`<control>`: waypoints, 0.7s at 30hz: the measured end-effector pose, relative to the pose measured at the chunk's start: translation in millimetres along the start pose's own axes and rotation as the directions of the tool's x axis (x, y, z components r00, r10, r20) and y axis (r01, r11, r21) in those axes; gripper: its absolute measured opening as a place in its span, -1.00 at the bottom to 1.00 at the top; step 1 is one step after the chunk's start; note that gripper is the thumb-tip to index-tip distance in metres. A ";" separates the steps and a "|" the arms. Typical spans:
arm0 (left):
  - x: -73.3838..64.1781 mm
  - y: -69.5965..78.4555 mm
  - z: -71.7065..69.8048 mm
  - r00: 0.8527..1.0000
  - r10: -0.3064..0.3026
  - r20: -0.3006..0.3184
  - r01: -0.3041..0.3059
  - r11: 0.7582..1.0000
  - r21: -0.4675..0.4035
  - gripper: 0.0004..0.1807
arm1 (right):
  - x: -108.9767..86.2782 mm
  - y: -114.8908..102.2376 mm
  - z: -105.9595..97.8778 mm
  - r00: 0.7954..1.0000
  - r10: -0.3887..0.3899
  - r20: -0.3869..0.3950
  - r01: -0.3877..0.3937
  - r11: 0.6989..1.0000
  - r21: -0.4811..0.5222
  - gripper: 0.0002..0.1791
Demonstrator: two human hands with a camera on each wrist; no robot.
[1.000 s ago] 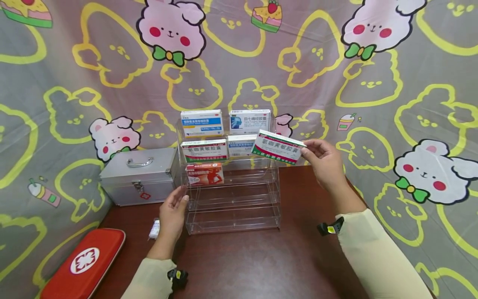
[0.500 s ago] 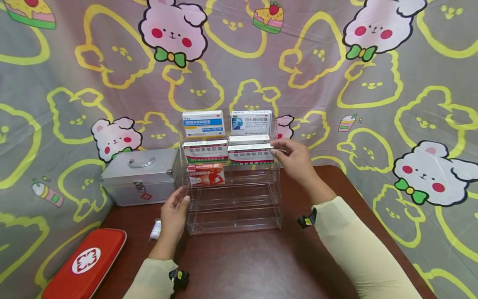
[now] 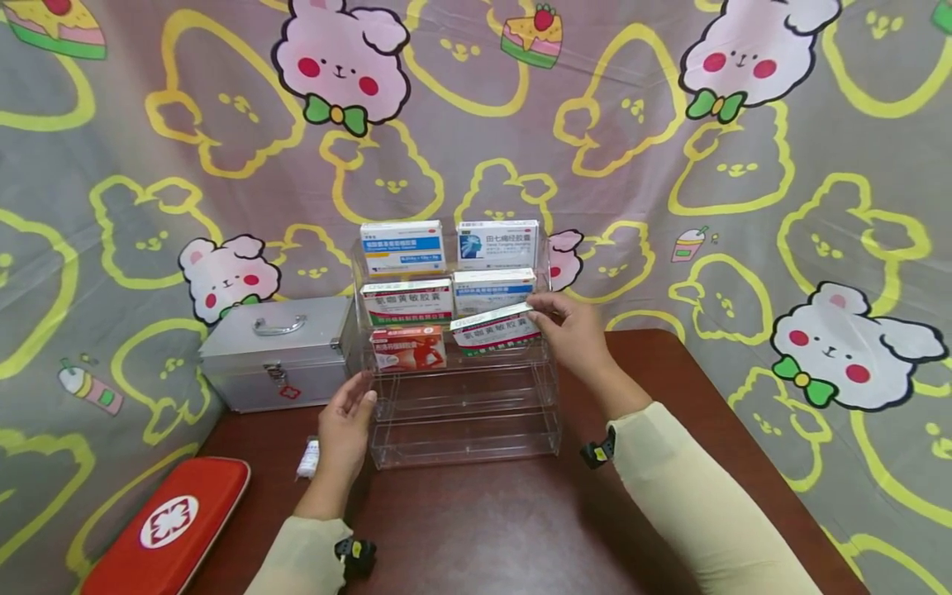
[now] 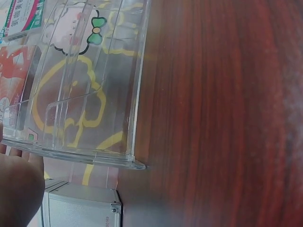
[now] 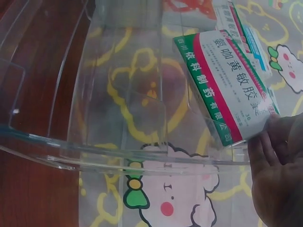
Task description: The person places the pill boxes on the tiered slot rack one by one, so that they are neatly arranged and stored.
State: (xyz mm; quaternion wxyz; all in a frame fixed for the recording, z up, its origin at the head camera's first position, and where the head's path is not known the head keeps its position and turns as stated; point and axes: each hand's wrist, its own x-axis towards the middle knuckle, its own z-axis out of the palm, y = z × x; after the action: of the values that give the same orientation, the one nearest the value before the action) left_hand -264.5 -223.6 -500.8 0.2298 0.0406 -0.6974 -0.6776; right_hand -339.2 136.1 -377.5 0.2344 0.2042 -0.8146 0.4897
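My right hand [image 3: 573, 335] pinches the right end of a white, red and green medicine box [image 5: 222, 85]. Tilted, that box sits at the third tier of a clear acrylic rack [image 3: 464, 434], right of an orange-red medicine box [image 3: 409, 349]. My left hand [image 3: 346, 421] is at the rack's left side, fingers loosely bent by the edge; in the left wrist view it meets the rack's side panel. On the second tier stand another red-green box [image 3: 406, 304] and a blue-white box [image 3: 494, 291]. The top tier bears a blue-striped box [image 3: 402, 248] and a white box with a head picture [image 3: 497, 245].
A silver metal case [image 3: 275, 355] stands left of the rack on the brown wooden table [image 3: 476, 529]. A red zip case [image 3: 167, 529] with a white emblem lies at front left. Beside my left wrist is a small white packet [image 3: 308, 459]. A patterned cloth [image 3: 476, 107] hangs behind.
My right hand has brought the red-green box leftward, then down from in front of the second tier to the third. The blue-white box behind it is uncovered again. My left hand stays put.
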 end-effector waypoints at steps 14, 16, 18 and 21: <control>-0.4 -0.4 -0.7 1.000 0.005 0.002 -0.005 1.000 -0.008 -0.49 | -11.6 -1.0 8.3 0.994 -0.110 0.010 0.110 0.974 -0.197 -0.76; 0.0 -0.6 -0.4 1.000 0.007 0.001 -0.007 1.000 -0.009 -0.49 | -12.6 -1.4 8.6 0.993 -0.114 0.018 0.115 0.970 -0.215 -0.77; 0.2 -0.5 -0.1 1.000 0.009 -0.001 -0.009 1.000 -0.008 -0.49 | -12.4 -0.2 9.5 0.991 -0.133 0.028 0.136 0.958 -0.254 -0.79; 0.4 -0.5 0.2 1.000 0.006 -0.001 -0.006 1.000 -0.009 -0.49 | -12.1 2.5 11.2 0.984 -0.170 0.045 0.175 0.933 -0.314 -0.82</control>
State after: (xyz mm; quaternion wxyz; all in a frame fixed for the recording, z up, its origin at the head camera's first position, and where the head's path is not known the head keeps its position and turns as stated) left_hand -265.1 -223.5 -501.1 0.2321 0.0377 -0.6945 -0.6800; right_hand -332.9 128.5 -390.9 0.2993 0.2387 -0.8636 0.3282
